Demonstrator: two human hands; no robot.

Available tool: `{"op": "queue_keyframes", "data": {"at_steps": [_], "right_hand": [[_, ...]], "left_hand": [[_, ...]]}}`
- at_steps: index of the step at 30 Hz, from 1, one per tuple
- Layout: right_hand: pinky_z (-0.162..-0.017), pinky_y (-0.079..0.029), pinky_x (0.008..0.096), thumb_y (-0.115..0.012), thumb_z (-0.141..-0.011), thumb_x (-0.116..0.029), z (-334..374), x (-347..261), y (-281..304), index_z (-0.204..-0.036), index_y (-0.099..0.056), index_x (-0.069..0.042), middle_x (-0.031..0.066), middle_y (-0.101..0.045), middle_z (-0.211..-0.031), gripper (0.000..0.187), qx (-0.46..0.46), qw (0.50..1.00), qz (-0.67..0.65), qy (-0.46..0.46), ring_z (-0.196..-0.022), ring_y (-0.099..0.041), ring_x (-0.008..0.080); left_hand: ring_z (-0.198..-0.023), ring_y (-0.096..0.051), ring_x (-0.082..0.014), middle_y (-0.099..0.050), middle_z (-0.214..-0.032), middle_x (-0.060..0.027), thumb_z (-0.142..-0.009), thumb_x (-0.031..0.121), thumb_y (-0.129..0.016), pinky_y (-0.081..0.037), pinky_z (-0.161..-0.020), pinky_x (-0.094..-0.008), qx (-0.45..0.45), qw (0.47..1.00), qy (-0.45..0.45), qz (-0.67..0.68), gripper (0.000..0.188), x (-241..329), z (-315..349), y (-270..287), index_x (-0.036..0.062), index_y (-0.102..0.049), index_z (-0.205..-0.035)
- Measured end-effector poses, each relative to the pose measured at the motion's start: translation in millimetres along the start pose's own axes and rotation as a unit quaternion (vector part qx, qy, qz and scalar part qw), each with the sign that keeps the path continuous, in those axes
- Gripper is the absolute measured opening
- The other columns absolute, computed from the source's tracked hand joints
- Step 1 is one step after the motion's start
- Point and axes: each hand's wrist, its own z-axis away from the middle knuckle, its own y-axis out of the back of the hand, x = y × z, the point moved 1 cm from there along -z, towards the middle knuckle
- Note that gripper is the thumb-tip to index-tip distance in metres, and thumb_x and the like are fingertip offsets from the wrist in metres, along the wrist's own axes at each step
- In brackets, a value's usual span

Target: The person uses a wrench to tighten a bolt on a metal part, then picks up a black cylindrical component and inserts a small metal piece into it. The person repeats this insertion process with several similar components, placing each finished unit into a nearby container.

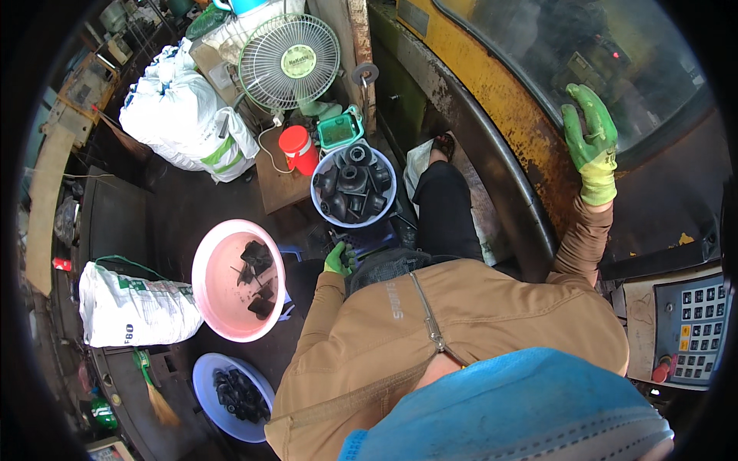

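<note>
My right hand [592, 142], in a green and yellow glove, is raised against the window [553, 46] of a yellow, rust-marked machine door [492, 84]. Its fingers point upward with the thumb apart, and nothing shows in it. Low beside my lap, my left hand [338, 260] wears a similar green glove. Its fingers look loosely apart with no object visible in them, though my sleeve and body hide part of it. Just beyond it stands a pale blue basin [355, 224] heaped with black moulded fittings [353, 178].
At left are a pink basin [219, 296] with a few black pieces, a lavender basin [206, 403] of black parts, and a white sack [138, 307]. A fan [289, 65], red jug [298, 150] and green basket [338, 132] stand ahead. A control panel [701, 330] is at right.
</note>
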Motion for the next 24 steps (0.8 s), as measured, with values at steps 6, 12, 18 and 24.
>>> {"op": "queue_keyframes", "data": {"at_steps": [6,12,18,24], "right_hand": [[-0.095,-0.049,0.0347,-0.066,-0.089,-0.001,-2.5,-1.2,0.8,-0.116,-0.067,-0.002,0.0137,-0.067,-0.116,0.027,-0.021,1.0,-0.002,-0.013,-0.109,-0.064,0.0257],[-0.098,-0.048,0.03,-0.062,-0.095,-0.004,8.5,-2.1,-13.2,-0.124,-0.064,0.001,0.0107,-0.067,-0.122,0.029,-0.032,0.994,-0.076,-0.067,-0.111,-0.062,0.018],[-0.106,-0.044,0.0314,-0.051,-0.097,-0.011,79.4,-71.2,-111.6,-0.131,-0.058,0.0,0.01,-0.061,-0.132,0.036,-0.212,0.936,-0.268,-0.087,-0.124,-0.056,0.0214],[-0.082,-0.056,0.0334,-0.051,-0.1,-0.023,180.6,-148.4,-247.6,-0.126,-0.06,-0.004,0.0121,-0.062,-0.12,0.034,-0.364,0.5,-0.657,-0.431,-0.104,-0.064,0.0236]], "left_hand": [[-0.078,-0.065,-0.0219,-0.068,-0.09,-0.005,-0.091,0.029,-0.061,-0.052,-0.062,-0.0331,-0.037,0.997,0.0,0.061,0.022,-1.0,-3.9,1.2,0.0088,-0.066,-0.1],[-0.077,-0.062,-0.0224,-0.068,-0.097,-0.0106,-0.092,0.032,-0.05,-0.051,-0.066,-0.0346,-0.042,0.994,-0.064,0.073,0.035,32.1,60.2,-39.0,0.0058,-0.065,-0.11],[-0.075,-0.056,-0.0212,-0.064,-0.096,-0.0119,-0.095,0.027,-0.048,-0.048,-0.066,-0.0336,-0.226,0.971,-0.069,-0.04,0.039,84.3,140.8,-149.7,-0.0007,-0.059,-0.12],[-0.076,-0.057,-0.0142,-0.065,-0.092,-0.0088,-0.096,0.02,-0.048,-0.048,-0.07,-0.0273,-0.241,0.94,-0.071,-0.231,0.032,75.3,139.1,-218.1,-0.0011,-0.061,-0.118]]}}
